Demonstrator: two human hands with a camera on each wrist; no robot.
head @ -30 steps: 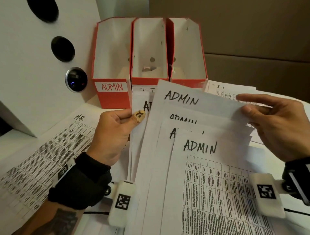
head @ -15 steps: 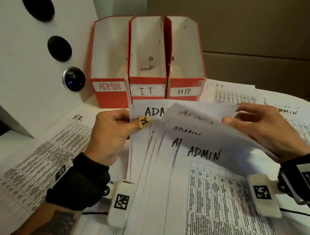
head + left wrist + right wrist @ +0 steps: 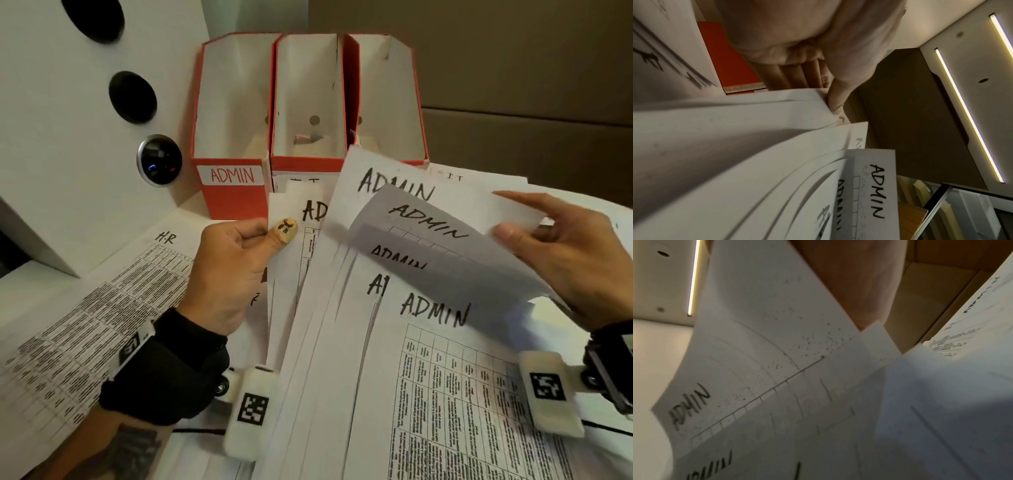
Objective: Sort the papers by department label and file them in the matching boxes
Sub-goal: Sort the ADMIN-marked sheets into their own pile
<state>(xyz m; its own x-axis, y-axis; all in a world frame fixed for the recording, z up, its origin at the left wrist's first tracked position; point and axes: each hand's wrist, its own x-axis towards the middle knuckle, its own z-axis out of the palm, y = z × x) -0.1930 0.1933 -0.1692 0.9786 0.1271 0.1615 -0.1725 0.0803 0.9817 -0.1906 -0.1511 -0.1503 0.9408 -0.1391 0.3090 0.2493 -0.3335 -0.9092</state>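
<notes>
A fanned stack of ADMIN papers [image 3: 394,359] fills the lower middle of the head view. My left hand [image 3: 239,260] pinches the stack's upper left corner, thumb on top; the left wrist view shows that thumb [image 3: 836,95] pressing the sheets' edge. My right hand [image 3: 561,253] pinches the right edge of a lifted, bent ADMIN sheet [image 3: 438,240], whose printed side faces the right wrist camera as ADMIN sheet [image 3: 766,361]. Three red boxes stand behind: the ADMIN box [image 3: 233,192] on the left, a middle box [image 3: 308,102] and a right box [image 3: 387,102], their labels hidden by paper.
An HR sheet [image 3: 85,325] lies flat at the left. More sheets [image 3: 455,178], one marked I.T, lie behind my right hand. A white panel [image 3: 68,137] with dark round holes and a round device [image 3: 159,160] stands at the left. A brown wall is behind.
The right hand's ADMIN sheets dipped low half a second ago, uncovering the I.T and HR labels, and are raised again now, covering them. The left hand has kept its pinch.
</notes>
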